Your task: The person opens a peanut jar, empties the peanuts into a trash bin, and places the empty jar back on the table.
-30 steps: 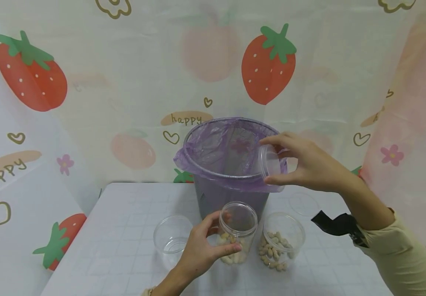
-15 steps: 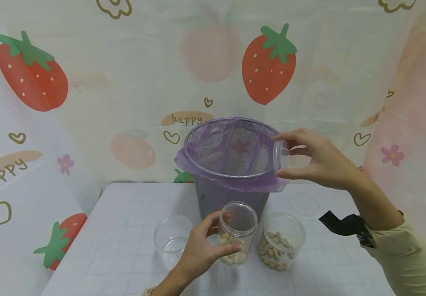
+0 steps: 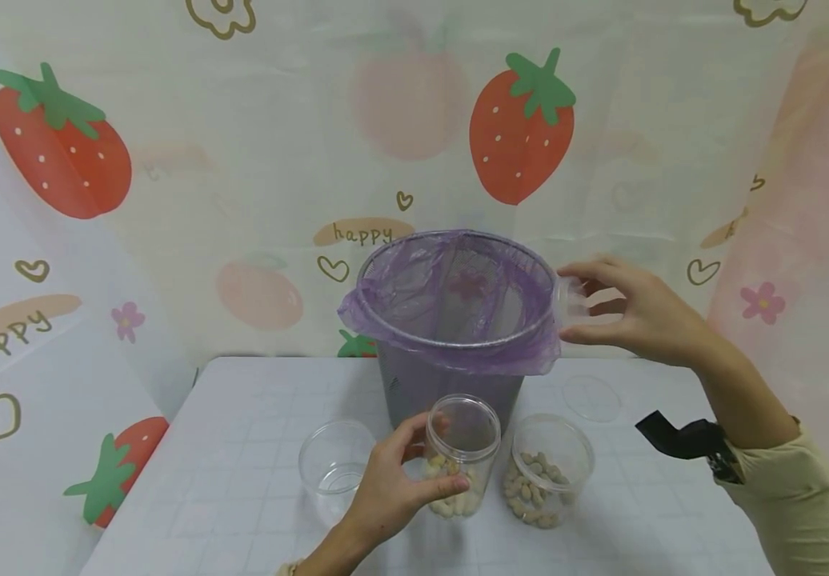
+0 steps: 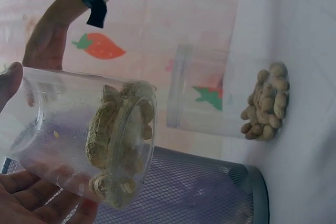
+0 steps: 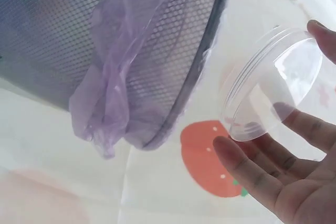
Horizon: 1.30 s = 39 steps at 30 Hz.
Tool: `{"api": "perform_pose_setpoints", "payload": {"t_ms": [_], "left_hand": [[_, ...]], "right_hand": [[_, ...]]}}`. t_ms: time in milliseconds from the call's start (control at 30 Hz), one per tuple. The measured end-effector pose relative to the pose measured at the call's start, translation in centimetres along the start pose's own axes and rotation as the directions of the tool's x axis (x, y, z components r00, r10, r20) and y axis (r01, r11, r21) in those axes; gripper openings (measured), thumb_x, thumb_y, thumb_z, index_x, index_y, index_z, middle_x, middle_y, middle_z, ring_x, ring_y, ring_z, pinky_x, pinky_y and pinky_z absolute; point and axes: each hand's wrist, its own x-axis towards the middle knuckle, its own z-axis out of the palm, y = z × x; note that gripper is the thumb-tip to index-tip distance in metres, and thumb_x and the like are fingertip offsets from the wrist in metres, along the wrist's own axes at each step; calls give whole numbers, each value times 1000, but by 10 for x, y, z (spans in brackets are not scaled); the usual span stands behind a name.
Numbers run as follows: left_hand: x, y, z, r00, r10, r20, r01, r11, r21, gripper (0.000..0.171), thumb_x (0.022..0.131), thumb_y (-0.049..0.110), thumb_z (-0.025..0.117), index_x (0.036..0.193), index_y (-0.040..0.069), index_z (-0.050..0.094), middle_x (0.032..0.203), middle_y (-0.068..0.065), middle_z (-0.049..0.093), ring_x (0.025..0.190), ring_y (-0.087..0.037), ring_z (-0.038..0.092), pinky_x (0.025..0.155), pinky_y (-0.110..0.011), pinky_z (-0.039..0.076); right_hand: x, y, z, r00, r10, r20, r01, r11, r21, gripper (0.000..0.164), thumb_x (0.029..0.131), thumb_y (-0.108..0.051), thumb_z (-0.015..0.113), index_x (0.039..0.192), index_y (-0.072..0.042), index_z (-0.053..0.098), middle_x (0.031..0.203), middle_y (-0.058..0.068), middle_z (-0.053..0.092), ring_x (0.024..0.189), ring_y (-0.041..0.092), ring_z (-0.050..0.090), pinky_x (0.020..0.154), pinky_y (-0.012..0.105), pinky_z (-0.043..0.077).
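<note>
My left hand [image 3: 393,488] grips a clear plastic jar [image 3: 482,448], its thumb in front and its fingers around the far side. Peanuts [image 4: 102,132] lie at the bottom of this jar, which has no lid on it. My right hand [image 3: 645,316] pinches a clear round lid [image 5: 273,85] by its rim, between thumb and fingers. The lid is turned on edge, just right of the mesh bin's rim. The silver-grey mesh bin [image 3: 446,392] stands behind the jar, lined with a purple plastic bag [image 3: 400,316] folded over its rim.
A second clear jar [image 3: 576,456] with peanuts in its base stands right of the held jar. Another clear jar [image 3: 317,456] stands to the left. A clear round lid [image 3: 592,398] lies on the white table [image 3: 242,496]. A printed curtain [image 3: 278,144] hangs behind.
My right hand has drawn back to the right with the lid, from over the bin's right rim to beside it. The left hand and its jar have stayed in place.
</note>
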Motion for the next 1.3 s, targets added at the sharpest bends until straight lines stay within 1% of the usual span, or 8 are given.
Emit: {"api": "perform_pose_setpoints", "payload": {"t_ms": [200, 333, 533, 567, 700, 867, 1167, 1300], "left_hand": [[0, -1, -1, 1000, 15, 0, -15, 1000, 3, 67, 75, 24, 84, 134, 14, 53, 131, -1, 62, 114, -15, 60, 98, -29, 51], [0, -1, -1, 1000, 12, -6, -12, 1000, -3, 67, 75, 24, 85, 133, 15, 53, 131, 0, 62, 114, -15, 60, 97, -29, 51], [-1, -2, -1, 1000, 3, -8, -3, 1000, -10, 66, 75, 24, 84, 133, 16, 53, 130, 1, 62, 114, -15, 60, 98, -30, 51], [-1, -2, -1, 1000, 0, -8, 0, 1000, -10, 66, 75, 25, 84, 133, 16, 53, 130, 1, 62, 114, -15, 60, 98, -30, 51], [-1, -3, -2, 1000, -3, -10, 3, 1000, -13, 66, 75, 25, 84, 133, 17, 53, 129, 2, 63, 113, -16, 60, 98, -30, 51], [-1, -3, -2, 1000, 9, -7, -9, 1000, -15, 66, 76, 25, 84, 134, 16, 53, 128, 1, 63, 114, -18, 61, 97, -30, 51], [-2, -4, -3, 1000, -2, 3, 2, 1000, -27, 68, 75, 24, 84, 134, 13, 53, 129, -4, 63, 115, -27, 60, 98, -30, 51], [-3, -3, -3, 1000, -8, 3, 8, 1000, -27, 69, 75, 24, 84, 135, 10, 52, 129, -2, 63, 114, -23, 60, 98, -30, 50]], "right_hand": [[-5, 15, -4, 998, 58, 4, -58, 998, -21, 65, 77, -10, 83, 136, -8, 55, 124, 8, 56, 101, 0, 50, 83, 2, 45], [-7, 25, -6, 990, 137, 15, -137, 990, -43, 67, 78, -15, 82, 137, -6, 52, 123, 12, 57, 103, 7, 52, 82, 2, 45], [-7, 40, -10, 959, 282, 37, -278, 957, -84, 71, 81, -26, 80, 137, 0, 45, 125, 22, 55, 113, 37, 55, 88, 30, 56], [-7, 43, -10, 954, 296, 37, -292, 952, -91, 71, 81, -27, 80, 136, 1, 45, 125, 22, 54, 114, 38, 55, 88, 35, 56], [-7, 55, -11, 940, 339, 32, -334, 935, -119, 72, 81, -31, 80, 135, 1, 46, 126, 24, 54, 115, 38, 53, 87, 32, 53], [-8, 78, -6, 914, 403, 41, -393, 907, -154, 74, 81, -35, 78, 136, 3, 46, 129, 29, 53, 117, 42, 52, 93, 56, 47], [-18, 127, 11, 880, 465, 93, -420, 856, -300, 75, 80, -37, 77, 131, 10, 50, 122, 40, 55, 111, 52, 55, 87, 60, 50], [-24, 145, 20, 863, 491, 115, -431, 836, -338, 76, 79, -39, 78, 128, 13, 52, 116, 42, 57, 106, 53, 57, 84, 59, 51]]}}
